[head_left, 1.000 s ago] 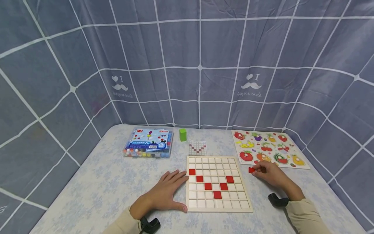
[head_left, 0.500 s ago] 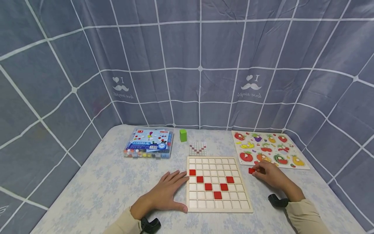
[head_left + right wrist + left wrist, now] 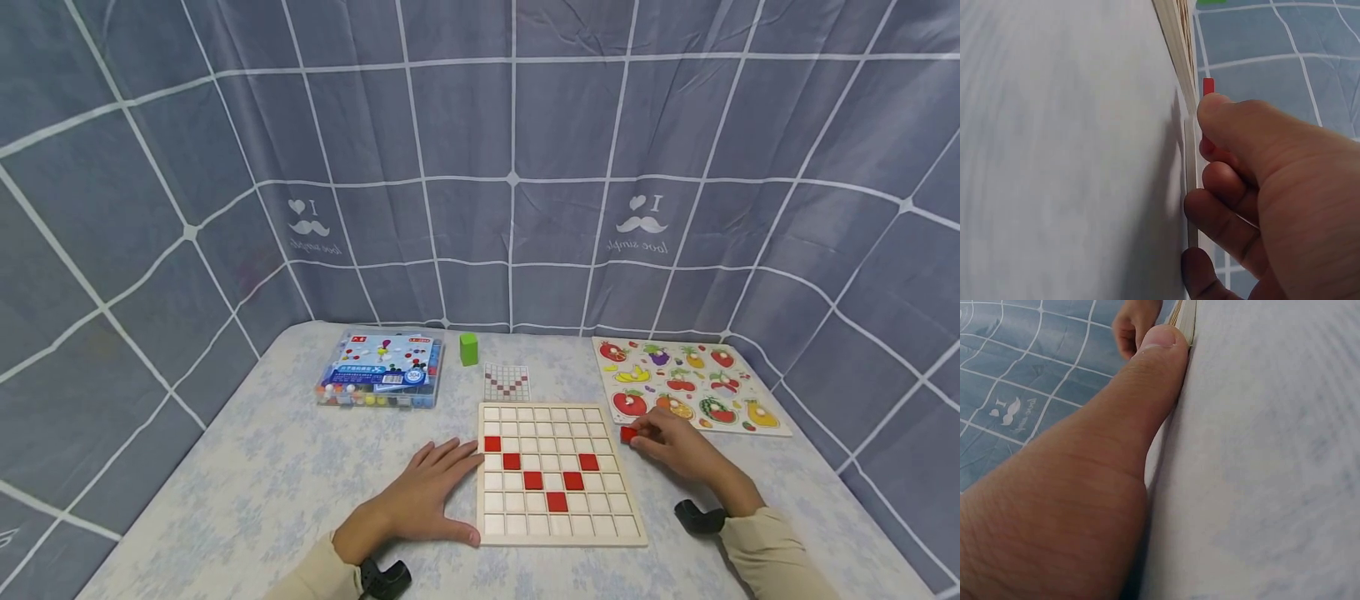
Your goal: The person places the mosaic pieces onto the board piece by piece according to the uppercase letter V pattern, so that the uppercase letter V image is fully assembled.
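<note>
A wooden grid board point(image 3: 561, 546) lies in the middle of the table, its white cells holding several red square tiles point(image 3: 557, 502) in a V-like slant. Along its left edge rests my left hand point(image 3: 423, 500), fingers spread, with fingertips and thumb at the frame. In the left wrist view the thumb point(image 3: 1160, 350) meets the board's corner. My right hand point(image 3: 678, 446) pinches one red tile point(image 3: 628, 434) between thumb and forefinger, just off the board's right edge. The right wrist view shows that tile point(image 3: 1209, 85) standing thin above the thumb, its lower part hidden by the fingers.
Behind the board lies a small pattern card point(image 3: 507, 382) printed with a V of squares. A green block point(image 3: 468, 350) and a clear box of colourful pieces point(image 3: 380, 367) stand at the back left. Back right, a fruit puzzle board point(image 3: 690, 383) lies close to my right hand.
My right hand has moved slightly left with the red tile, closer to the grid board's right edge. The left hand stays in place.
</note>
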Motion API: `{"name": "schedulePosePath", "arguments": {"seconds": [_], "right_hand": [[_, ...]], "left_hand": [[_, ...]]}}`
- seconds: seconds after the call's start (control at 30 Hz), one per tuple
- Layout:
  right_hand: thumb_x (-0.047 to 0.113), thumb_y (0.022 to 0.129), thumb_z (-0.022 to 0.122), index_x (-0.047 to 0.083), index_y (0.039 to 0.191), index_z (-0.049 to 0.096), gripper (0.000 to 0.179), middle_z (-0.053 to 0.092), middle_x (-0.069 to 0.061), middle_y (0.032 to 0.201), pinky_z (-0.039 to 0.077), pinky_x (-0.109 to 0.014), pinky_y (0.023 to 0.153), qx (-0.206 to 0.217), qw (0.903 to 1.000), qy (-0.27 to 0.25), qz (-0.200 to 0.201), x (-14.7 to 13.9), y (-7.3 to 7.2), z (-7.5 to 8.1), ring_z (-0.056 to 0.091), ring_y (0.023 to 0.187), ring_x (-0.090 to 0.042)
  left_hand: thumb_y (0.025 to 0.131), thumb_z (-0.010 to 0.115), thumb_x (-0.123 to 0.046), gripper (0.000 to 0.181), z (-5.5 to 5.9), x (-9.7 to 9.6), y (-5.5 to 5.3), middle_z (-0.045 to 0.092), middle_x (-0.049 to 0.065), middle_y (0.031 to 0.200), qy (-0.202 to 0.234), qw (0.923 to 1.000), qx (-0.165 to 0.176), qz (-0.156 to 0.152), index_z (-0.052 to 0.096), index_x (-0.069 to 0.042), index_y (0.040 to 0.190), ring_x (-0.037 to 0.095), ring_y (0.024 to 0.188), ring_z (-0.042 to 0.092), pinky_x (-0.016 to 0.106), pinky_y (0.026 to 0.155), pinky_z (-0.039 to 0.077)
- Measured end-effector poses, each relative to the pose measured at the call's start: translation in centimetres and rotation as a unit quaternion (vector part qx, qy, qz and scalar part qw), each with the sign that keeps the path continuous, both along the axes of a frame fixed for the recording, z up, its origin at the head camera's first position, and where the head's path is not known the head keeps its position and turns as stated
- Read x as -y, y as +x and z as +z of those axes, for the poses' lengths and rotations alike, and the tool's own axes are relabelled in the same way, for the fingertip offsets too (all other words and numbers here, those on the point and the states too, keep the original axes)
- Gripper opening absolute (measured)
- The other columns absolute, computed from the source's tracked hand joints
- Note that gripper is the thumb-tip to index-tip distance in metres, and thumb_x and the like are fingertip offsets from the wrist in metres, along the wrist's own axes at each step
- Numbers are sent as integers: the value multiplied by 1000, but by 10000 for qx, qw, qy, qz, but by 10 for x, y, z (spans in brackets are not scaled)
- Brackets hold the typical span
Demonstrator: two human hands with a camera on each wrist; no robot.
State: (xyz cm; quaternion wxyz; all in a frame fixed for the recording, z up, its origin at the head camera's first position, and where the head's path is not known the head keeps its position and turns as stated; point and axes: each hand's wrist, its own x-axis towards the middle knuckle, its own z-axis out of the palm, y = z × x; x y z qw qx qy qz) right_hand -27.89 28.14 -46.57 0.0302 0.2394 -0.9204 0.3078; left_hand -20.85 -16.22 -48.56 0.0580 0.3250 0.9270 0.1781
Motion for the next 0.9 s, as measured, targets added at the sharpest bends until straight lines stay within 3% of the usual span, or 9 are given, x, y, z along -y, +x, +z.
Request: {"name": "schedulePosePath", "arguments": {"seconds": [0.43,0.9], "right_hand": [[17,94,75,7,107,70,17,58,6,90,49,-26,69,246,9974,-110,662,24,-5,-1,52,81,-9],[13,92,76,11,101,71,10,55,9,87,47,-27,66,18,9971,-9,756,34,-1,0,51,79,-7]], "left_hand": [[77,59,-86,108,-1,-1,0,20,-4,167,-9,10000,37,-10,30,-25,161,27,152,15,58,119,10],[76,60,-85,108,4,-2,2,22,-3,167,-46,10000,47,28,32,-23,161,27,152,15,58,120,9]]}}
